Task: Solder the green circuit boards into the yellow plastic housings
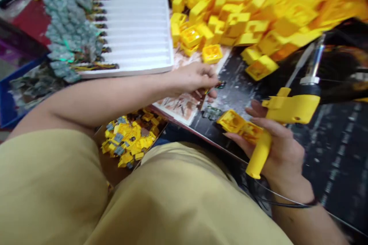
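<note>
My left hand (pixel 198 80) is over the work surface, its thumb and fingers pinching a small dark part with thin coloured wires (pixel 220 85). My right hand (pixel 278 149) is wrapped round the handle of a yellow soldering gun (pixel 293 108), whose metal tip points up and away. Between the thumb and fingers of that same hand is an open yellow plastic housing (pixel 231 121), with its hollow side up. A small clear piece (pixel 211 113) lies on the dark table just left of the housing.
A large heap of yellow housings (pixel 230 15) covers the back. The white ridged tray (pixel 138 26) stands at back left, beside bundled grey wired parts (pixel 71 26). Below the table edge is a box of yellow pieces (pixel 129 138). A blue bin (pixel 8 99) sits far left.
</note>
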A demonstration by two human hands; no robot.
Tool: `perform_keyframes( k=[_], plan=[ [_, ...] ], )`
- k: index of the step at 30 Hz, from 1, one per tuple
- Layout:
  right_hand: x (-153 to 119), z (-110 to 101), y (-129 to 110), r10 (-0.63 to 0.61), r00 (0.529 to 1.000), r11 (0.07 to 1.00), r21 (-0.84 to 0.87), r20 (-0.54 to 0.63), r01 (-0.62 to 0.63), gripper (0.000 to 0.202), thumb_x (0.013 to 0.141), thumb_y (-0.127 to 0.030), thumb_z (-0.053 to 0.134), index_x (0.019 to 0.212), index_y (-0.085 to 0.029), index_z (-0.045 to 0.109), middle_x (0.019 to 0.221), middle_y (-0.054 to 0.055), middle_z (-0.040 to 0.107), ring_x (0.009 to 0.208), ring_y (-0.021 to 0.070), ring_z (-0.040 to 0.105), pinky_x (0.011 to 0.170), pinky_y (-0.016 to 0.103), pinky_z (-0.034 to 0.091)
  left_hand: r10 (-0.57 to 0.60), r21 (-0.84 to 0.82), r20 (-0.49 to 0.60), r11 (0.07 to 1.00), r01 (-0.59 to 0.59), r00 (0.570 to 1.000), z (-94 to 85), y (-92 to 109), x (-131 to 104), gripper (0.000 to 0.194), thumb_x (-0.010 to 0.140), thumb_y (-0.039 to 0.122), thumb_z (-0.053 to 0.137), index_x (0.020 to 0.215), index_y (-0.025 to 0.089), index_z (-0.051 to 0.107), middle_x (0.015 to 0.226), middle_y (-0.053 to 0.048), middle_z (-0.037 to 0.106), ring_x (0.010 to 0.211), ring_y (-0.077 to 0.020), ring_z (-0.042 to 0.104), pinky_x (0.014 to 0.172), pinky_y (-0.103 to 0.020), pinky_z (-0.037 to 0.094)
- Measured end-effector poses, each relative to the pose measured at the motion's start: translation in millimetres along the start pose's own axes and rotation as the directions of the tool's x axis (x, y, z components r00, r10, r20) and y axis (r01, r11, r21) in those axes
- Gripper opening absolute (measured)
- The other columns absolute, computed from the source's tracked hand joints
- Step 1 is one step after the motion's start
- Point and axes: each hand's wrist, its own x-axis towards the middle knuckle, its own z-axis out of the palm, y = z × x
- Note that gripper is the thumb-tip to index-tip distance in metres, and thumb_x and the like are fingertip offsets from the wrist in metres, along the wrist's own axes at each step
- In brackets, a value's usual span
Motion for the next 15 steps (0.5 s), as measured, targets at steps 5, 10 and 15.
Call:
perform_keyframes(
  k=[5, 10, 15],
  plan=[
    [21, 6, -21, -0.064, 0.993, 0.993, -0.106, -0.099, 0.053, 0.051, 0.083, -0.036, 0.078, 0.12, -0.021, 0.046, 0.108, 0.008, 0.067, 0.09, 0.0238, 0.069, 0.072, 0.035, 0.061, 0.01, -0.122, 0.021, 0.992, -0.007, 1.0, 13.9, -13, 5, 0.017, 0.094, 0.016, 0.047, 0.078, 0.019, 0.045, 0.07, -0.001, 0.068, 0.06, -0.0103, 0.068, 0.066, -0.026, 0.055],
    [30, 21, -21, -0.03, 0.996, 0.989, -0.149, -0.088, 0.017, 0.044, 0.088, -0.037, 0.072, 0.12, -0.019, 0.047, 0.104, 0.01, 0.066, 0.087, 0.0251, 0.068, 0.071, 0.037, 0.059, 0.105, 0.096, -0.003, 0.99, -0.104, 0.994, -3.3, -17, 1, 0.014, 0.092, 0.015, 0.044, 0.079, 0.019, 0.048, 0.073, -0.002, 0.068, 0.061, -0.0115, 0.068, 0.066, -0.028, 0.054],
    [36, 39, -17, -0.045, 0.998, 0.995, -0.092, -0.049, 0.041, 0.034, 0.092, -0.021, 0.065, 0.12, -0.022, 0.045, 0.097, 0.005, 0.066, 0.098, 0.0236, 0.066, 0.093, 0.044, 0.055, 0.482, 0.783, -0.087, 0.575, -0.24, 0.872, -19.4, -26, -11, 0.017, 0.086, 0.029, 0.057, 0.095, 0.018, 0.065, 0.108, -0.009, 0.07, 0.104, -0.0261, 0.064, 0.092, -0.045, 0.048]
  ],
)
